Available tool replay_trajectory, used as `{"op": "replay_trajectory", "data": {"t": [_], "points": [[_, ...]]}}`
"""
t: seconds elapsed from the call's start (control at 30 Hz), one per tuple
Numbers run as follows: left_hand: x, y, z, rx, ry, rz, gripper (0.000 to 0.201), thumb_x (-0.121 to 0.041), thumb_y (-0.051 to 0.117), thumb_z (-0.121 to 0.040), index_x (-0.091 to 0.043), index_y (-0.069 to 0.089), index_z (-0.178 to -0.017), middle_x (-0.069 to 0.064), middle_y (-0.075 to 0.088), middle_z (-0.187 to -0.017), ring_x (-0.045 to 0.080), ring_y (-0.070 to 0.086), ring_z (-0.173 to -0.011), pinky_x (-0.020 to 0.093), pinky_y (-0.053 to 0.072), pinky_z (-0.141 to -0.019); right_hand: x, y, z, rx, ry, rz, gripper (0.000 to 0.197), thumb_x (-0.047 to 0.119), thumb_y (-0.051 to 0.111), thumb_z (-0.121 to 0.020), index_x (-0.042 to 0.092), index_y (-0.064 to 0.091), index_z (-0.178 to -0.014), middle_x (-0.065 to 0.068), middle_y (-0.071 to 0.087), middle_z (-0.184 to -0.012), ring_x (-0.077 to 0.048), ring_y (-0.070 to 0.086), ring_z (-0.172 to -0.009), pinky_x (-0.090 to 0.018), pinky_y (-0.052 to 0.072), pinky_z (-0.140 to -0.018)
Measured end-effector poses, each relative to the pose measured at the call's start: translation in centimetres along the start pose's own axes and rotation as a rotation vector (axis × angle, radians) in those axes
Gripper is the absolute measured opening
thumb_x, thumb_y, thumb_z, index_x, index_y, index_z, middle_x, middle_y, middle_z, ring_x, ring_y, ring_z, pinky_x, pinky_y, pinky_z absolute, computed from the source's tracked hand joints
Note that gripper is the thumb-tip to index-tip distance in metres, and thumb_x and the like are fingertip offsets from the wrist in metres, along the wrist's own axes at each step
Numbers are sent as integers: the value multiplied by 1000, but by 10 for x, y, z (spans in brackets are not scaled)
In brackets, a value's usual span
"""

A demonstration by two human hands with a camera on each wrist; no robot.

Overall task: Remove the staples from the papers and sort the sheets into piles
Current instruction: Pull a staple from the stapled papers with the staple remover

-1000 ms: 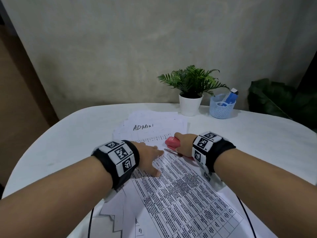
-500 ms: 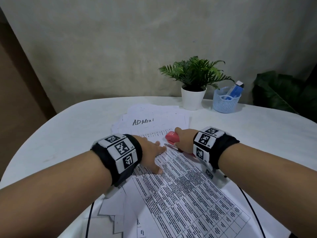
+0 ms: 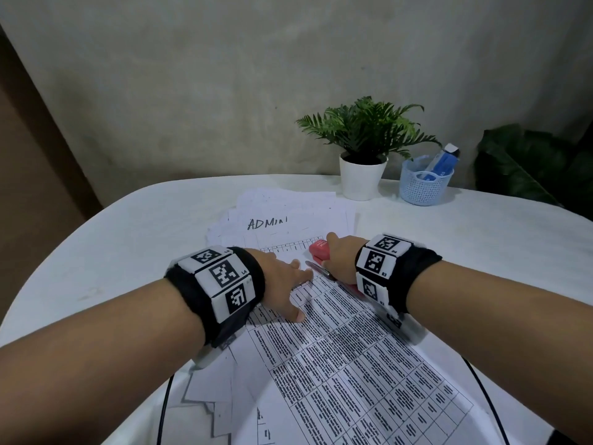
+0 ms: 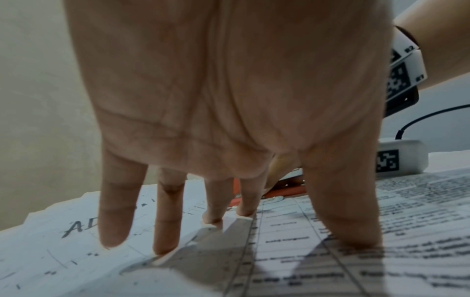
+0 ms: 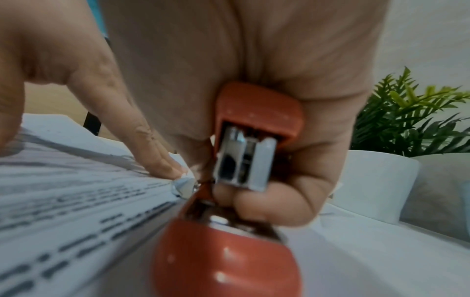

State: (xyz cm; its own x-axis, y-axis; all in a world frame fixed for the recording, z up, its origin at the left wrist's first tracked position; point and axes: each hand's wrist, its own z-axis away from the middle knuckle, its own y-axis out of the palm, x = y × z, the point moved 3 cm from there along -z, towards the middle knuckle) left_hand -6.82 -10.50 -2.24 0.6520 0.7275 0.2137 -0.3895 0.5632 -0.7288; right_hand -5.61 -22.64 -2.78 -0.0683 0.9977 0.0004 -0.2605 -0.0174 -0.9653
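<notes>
A printed table sheet (image 3: 346, 358) lies across the white table (image 3: 128, 226), its top corner over a pile of sheets topped by one marked ADMIN (image 3: 276, 220). My left hand (image 3: 285, 284) presses straight fingers (image 4: 167, 225) flat on that sheet (image 4: 330, 251) near its top corner. My right hand (image 3: 340, 258) grips a red stapler (image 3: 321, 250) at the same corner. In the right wrist view the stapler (image 5: 244, 180) has its metal end down at the paper corner (image 5: 183, 185), where a left fingertip (image 5: 167, 168) holds the sheet down. No staple can be made out.
A potted fern in a white pot (image 3: 362, 178) and a blue mesh basket (image 3: 423, 184) with a blue item stand at the table's far edge. More loose sheets (image 3: 208, 403) lie near the front left. Black cables (image 3: 163, 406) run off my wrists.
Both hands stay at the sheet's top corner. The view has shifted slightly; the hands and stapler have hardly moved.
</notes>
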Motion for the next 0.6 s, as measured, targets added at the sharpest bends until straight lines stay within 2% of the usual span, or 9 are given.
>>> {"op": "replay_trajectory", "data": {"t": [0.07, 0.23, 0.33, 0.4, 0.47, 0.5, 0.53, 0.57, 0.6], "points": [[0, 0, 0, -4, -3, 1, 84, -63, 42, -90, -33, -5, -151, -4, -7, -160, 35, 12, -145, 52, 24, -111, 3, -2, 3, -6, -17, 42, 39, 32, 31, -100, 4, 37, -126, -14, 51, -124, -29, 55, -110, -35, 43, -89], [1, 1, 0, -32, -10, 5, 83, -63, 43, -89, -34, -3, -152, -5, -7, -161, 33, 18, -144, 49, 27, -110, 11, -4, -1, -3, -13, 90, 39, 30, 32, -99, 3, 42, -125, -13, 51, -125, -28, 55, -111, -35, 45, -95], [1, 0, 0, -33, -10, 11, 84, -63, 44, -89, -33, -3, -152, -5, -7, -160, 31, 22, -143, 47, 27, -110, 14, -5, -6, -7, -70, 140, 35, 22, 31, -99, 6, 48, -124, -13, 56, -118, -27, 58, -105, -31, 46, -84], [0, 0, 0, -32, -8, 19, 85, -62, 45, -89, -33, -3, -152, -5, -7, -160, 30, 26, -142, 46, 30, -109, 11, -8, -5, 20, -69, 120, 33, 19, 38, -98, 5, 51, -124, -13, 58, -112, -27, 59, -102, -31, 46, -80], [1, -1, 0, -29, -9, 29, 84, -63, 45, -89, -33, -3, -152, -5, -7, -160, 30, 27, -141, 46, 31, -108, 5, -11, -2, 45, -49, 56, 33, 19, 43, -97, 4, 53, -125, -14, 56, -122, -25, 54, -101, -28, 42, -67], [1, 0, 1, -30, -8, 29, 84, -63, 44, -89, -34, -3, -152, -5, -7, -160, 31, 27, -141, 47, 31, -108, 2, -12, -1, 56, -48, 36, 30, 21, 43, -97, 8, 55, -121, -14, 57, -121, -22, 50, -94, -23, 36, -57], [1, 0, 1, -32, -3, 27, 84, -63, 44, -89, -34, -3, -152, -5, -7, -160, 31, 26, -142, 47, 31, -108, -1, -10, -2, 72, -39, 33, 21, 22, 44, -97, 14, 57, -111, -13, 57, -112, -19, 44, -89, -20, 30, -52], [1, 0, 1, -37, 0, 24, 83, -64, 43, -89, -34, -3, -152, -5, -7, -160, 32, 26, -141, 47, 30, -108, -3, -11, -1, 81, -25, 25, 10, 23, 45, -97, 18, 53, -98, -10, 53, -102, -17, 42, -87, -17, 27, -50], [0, 1, 2, -39, 2, 21, 83, -64, 42, -89, -34, -3, -152, -5, -7, -160, 32, 27, -141, 47, 30, -108, -3, -11, -2, 78, -19, 29, 9, 24, 45, -97, 18, 46, -90, -7, 48, -95, -17, 41, -85, -17, 28, -50]]}}
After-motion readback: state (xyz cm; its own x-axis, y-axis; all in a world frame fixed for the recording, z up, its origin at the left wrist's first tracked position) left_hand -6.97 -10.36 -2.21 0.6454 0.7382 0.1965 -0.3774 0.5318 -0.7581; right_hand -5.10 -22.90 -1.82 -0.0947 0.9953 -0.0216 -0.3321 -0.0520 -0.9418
